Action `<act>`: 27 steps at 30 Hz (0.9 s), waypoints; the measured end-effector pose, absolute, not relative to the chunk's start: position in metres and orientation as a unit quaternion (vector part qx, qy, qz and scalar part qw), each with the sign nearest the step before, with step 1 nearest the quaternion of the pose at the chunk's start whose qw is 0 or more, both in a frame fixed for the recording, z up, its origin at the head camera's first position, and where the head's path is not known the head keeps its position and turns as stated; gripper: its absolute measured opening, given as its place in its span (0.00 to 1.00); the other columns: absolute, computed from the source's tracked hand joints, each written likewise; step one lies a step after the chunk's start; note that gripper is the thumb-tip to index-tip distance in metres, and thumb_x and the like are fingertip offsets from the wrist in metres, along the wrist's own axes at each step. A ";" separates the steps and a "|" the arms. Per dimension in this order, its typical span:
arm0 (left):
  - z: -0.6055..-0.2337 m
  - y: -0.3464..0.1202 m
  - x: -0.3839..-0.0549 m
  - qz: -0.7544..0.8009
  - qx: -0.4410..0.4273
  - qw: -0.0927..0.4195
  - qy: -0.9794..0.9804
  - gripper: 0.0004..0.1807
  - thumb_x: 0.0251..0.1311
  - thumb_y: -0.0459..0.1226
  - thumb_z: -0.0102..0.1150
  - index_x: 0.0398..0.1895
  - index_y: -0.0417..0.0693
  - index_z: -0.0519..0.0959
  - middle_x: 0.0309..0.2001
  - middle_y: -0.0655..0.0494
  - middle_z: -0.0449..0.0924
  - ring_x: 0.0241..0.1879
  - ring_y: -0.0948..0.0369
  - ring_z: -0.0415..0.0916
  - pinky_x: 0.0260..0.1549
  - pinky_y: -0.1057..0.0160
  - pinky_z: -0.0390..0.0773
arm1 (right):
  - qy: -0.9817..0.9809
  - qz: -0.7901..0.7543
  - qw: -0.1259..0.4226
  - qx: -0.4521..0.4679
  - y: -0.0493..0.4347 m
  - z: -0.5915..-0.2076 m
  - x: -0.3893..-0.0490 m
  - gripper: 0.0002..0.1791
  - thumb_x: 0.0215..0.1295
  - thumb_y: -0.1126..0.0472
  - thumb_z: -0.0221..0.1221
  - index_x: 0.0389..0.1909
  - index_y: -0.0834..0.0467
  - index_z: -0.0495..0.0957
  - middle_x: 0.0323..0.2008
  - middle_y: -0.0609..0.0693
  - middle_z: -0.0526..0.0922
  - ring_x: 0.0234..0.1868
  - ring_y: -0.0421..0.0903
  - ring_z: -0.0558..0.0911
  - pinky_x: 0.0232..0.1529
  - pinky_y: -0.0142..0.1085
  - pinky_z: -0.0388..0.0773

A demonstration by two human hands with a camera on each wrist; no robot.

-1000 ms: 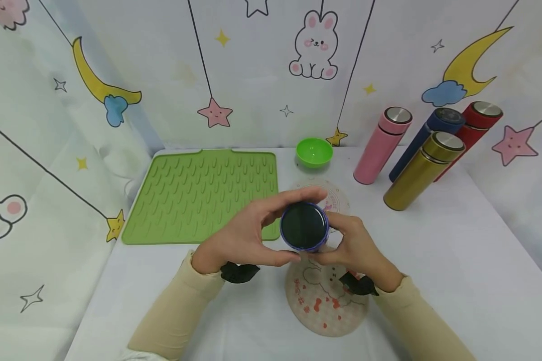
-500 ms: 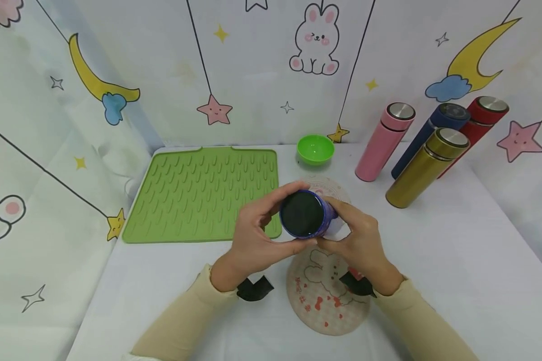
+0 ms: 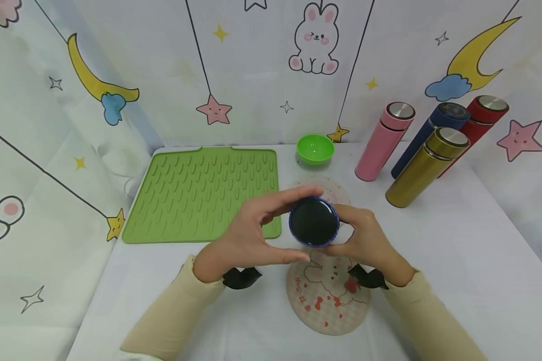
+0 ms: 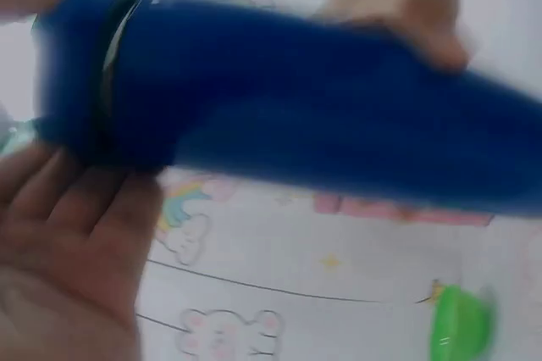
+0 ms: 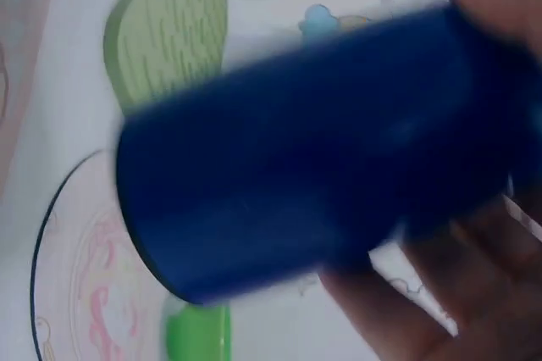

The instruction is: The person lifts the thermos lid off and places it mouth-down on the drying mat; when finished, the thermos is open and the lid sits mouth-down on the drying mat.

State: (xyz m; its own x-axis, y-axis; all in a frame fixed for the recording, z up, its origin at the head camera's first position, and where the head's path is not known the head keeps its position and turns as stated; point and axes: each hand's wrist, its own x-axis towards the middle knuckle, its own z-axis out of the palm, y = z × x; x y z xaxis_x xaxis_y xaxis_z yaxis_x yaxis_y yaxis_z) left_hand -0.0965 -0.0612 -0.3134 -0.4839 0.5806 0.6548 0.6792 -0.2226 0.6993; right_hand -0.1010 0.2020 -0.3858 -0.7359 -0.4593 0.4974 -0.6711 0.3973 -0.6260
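Observation:
A blue thermos flask (image 3: 313, 222) is held over the table, its round dark end facing the head camera. The left wrist view shows its long blue body (image 4: 322, 115) and a shiny seam ring near the cap. My right hand (image 3: 366, 240) grips the body; its fingers also show at the flask's underside in the right wrist view. My left hand (image 3: 248, 235) makes a wide C around the cap end, forefinger at the upper rim, thumb straight and a little off the lower edge. Both wrist views are blurred, and the left fingertips are partly hidden.
Pink (image 3: 384, 143), blue (image 3: 417, 143), gold (image 3: 426, 168) and red (image 3: 485, 113) flasks stand at the back right. A green mat (image 3: 208, 195) lies left, a green bowl (image 3: 315, 149) stands behind. One round coaster (image 3: 327, 311) lies in front, another (image 3: 336, 188) beyond the hands.
The left hand closed around the flask's end and turned, then spread and moved back left. The flask tilted and is now a little farther right, its end facing up at the camera.

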 end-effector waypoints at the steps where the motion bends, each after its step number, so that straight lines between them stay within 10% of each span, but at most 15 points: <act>1: -0.309 -0.063 -0.097 -0.575 -0.527 0.032 -0.625 0.49 0.42 0.25 0.82 0.71 0.27 0.68 0.69 0.33 0.75 0.71 0.52 0.75 0.69 0.52 0.79 | -0.822 0.435 0.097 0.355 0.204 -0.385 -0.101 0.44 0.33 0.66 0.87 0.60 0.58 0.83 0.54 0.53 0.89 0.60 0.35 0.84 0.64 0.25 0.79; 9: -0.297 -0.067 -0.092 -0.479 -0.610 0.041 -0.629 0.38 0.52 0.33 0.78 0.65 0.26 0.73 0.65 0.36 0.80 0.67 0.52 0.79 0.68 0.58 0.80 | -0.805 0.444 0.019 0.393 0.207 -0.382 -0.098 0.48 0.36 0.58 0.87 0.65 0.53 0.80 0.59 0.47 0.88 0.65 0.35 0.82 0.66 0.29 0.78; 21: -0.321 -0.051 -0.084 -0.611 -0.418 0.176 -0.648 0.46 0.36 0.25 0.85 0.66 0.30 0.76 0.63 0.37 0.82 0.64 0.53 0.82 0.62 0.54 0.84 | -0.839 0.396 0.227 0.295 0.193 -0.385 -0.096 0.49 0.31 0.69 0.86 0.64 0.62 0.81 0.58 0.61 0.87 0.61 0.52 0.86 0.68 0.23 0.73; 27: -0.325 -0.050 -0.084 -0.623 -0.411 0.174 -0.642 0.49 0.34 0.24 0.86 0.68 0.30 0.74 0.64 0.36 0.80 0.64 0.52 0.81 0.61 0.54 0.85 | -0.844 0.383 0.234 0.294 0.191 -0.381 -0.095 0.50 0.29 0.69 0.87 0.63 0.63 0.80 0.56 0.62 0.87 0.58 0.57 0.87 0.67 0.21 0.72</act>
